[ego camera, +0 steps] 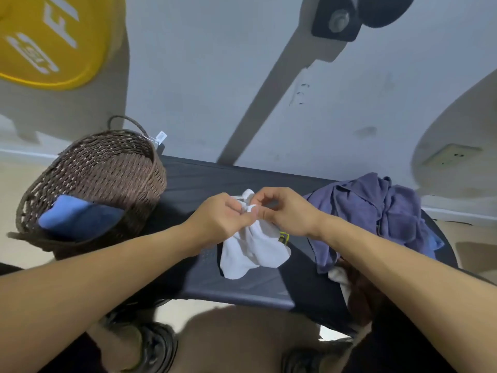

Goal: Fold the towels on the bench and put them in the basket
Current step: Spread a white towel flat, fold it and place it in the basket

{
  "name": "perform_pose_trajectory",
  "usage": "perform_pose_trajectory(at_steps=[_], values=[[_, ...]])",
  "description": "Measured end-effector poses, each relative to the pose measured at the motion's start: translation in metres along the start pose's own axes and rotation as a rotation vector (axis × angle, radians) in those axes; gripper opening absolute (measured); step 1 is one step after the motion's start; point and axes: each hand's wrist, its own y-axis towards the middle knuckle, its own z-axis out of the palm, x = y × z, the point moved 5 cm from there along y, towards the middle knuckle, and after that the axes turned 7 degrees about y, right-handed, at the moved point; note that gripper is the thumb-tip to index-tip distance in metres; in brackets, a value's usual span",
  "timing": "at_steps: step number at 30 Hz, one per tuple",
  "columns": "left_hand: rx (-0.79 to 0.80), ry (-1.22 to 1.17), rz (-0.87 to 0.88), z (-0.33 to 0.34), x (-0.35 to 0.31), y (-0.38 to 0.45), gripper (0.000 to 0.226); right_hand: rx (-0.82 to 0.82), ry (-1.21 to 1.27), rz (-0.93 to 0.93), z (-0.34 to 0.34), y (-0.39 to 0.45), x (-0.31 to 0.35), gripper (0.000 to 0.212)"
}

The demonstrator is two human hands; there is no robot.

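Both hands — left hand, right hand — pinch the white towel by its top edge; it looks light, limp — best held at corners, probably.

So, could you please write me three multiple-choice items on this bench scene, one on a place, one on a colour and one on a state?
1. Where does the basket stand?
A. at the bench's left end
B. on the floor by the shoes
C. on the purple pile

2. What colour is the towel being handled?
A. yellow
B. white
C. brown

3. How is that towel held?
A. by the left hand alone
B. lying untouched
C. pinched by both hands

Key: 1 A, the basket sits on the bench left of the hands. 2 B, the cloth is white. 3 C, the left hand and right hand both pinch its top edge while the purple towel lies at the right.
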Motion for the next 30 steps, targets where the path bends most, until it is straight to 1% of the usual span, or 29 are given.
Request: perform_pose_trajectory(at_steps=[2, 3, 4, 7, 8, 9, 10, 11, 14, 17, 18, 21, 22, 24, 26, 27, 28, 29, 30], values=[[-0.043, -0.083, -0.014, -0.005, 0.0, 0.001, 0.043, 0.012, 0.079, 0.03, 0.006, 0.001, 0.0, 0.019], [-0.059, -0.087, -0.004, -0.007, 0.001, 0.0, 0.044, 0.015, 0.151, 0.05, 0.009, 0.001, 0.0, 0.021], [-0.074, -0.074, 0.008, -0.009, 0.001, -0.002, 0.043, 0.014, 0.234, 0.072, 0.01, 0.002, 0.0, 0.021], [-0.129, -0.037, 0.012, -0.014, 0.005, -0.002, 0.028, -0.027, 0.474, 0.145, 0.014, 0.003, -0.002, 0.013], [-0.139, -0.049, 0.012, -0.015, 0.005, -0.001, 0.026, -0.053, 0.543, 0.18, 0.014, 0.003, -0.004, 0.016], [-0.136, -0.067, 0.019, -0.016, 0.004, 0.0, 0.025, -0.075, 0.604, 0.223, 0.014, 0.004, -0.006, 0.023], [-0.123, -0.087, 0.029, -0.017, 0.002, 0.001, 0.024, -0.083, 0.655, 0.269, 0.013, 0.004, -0.007, 0.03], [-0.106, -0.104, 0.044, -0.018, 0.0, 0.001, 0.023, -0.075, 0.69, 0.31, 0.012, 0.003, -0.007, 0.033], [-0.053, -0.137, 0.095, -0.021, -0.004, 0.0, 0.02, 0.027, 0.661, 0.344, 0.007, 0.002, -0.003, 0.021], [-0.038, -0.19, 0.14, -0.023, -0.006, -0.002, 0.019, 0.107, 0.642, 0.334, 0.004, 0.002, 0.0, 0.028], [-0.033, -0.222, 0.148, -0.024, -0.005, -0.003, 0.019, 0.134, 0.654, 0.346, 0.004, 0.002, 0.0, 0.027], [-0.022, -0.26, 0.158, -0.029, -0.004, -0.004, 0.018, 0.262, 0.718, 0.397, 0.013, -0.002, 0.003, 0.011], [-0.034, -0.239, 0.159, -0.032, -0.004, -0.003, 0.018, 0.264, 0.749, 0.4, 0.017, -0.002, 0.004, 0.011], [-0.11, -0.162, 0.148, -0.039, -0.001, -0.002, 0.02, 0.162, 0.805, 0.382, 0.019, 0.003, 0.003, 0.022], [-0.229, -0.091, 0.132, -0.047, 0.003, -0.002, 0.025, 0.032, 0.821, 0.33, 0.016, 0.008, 0.005, 0.029], [-0.279, -0.067, 0.131, -0.049, 0.004, -0.002, 0.024, -0.015, 0.833, 0.298, 0.016, 0.01, 0.006, 0.03], [-0.308, -0.055, 0.131, -0.049, 0.005, -0.002, 0.018, -0.055, 0.855, 0.272, 0.016, 0.012, 0.006, 0.029], [-0.297, -0.073, 0.127, -0.048, 0.006, -0.002, 0.009, -0.083, 0.877, 0.251, 0.017, 0.013, 0.006, 0.028], [-0.25, -0.117, 0.117, -0.045, 0.005, -0.003, 0.007, -0.094, 0.9, 0.236, 0.018, 0.014, 0.006, 0.026]])
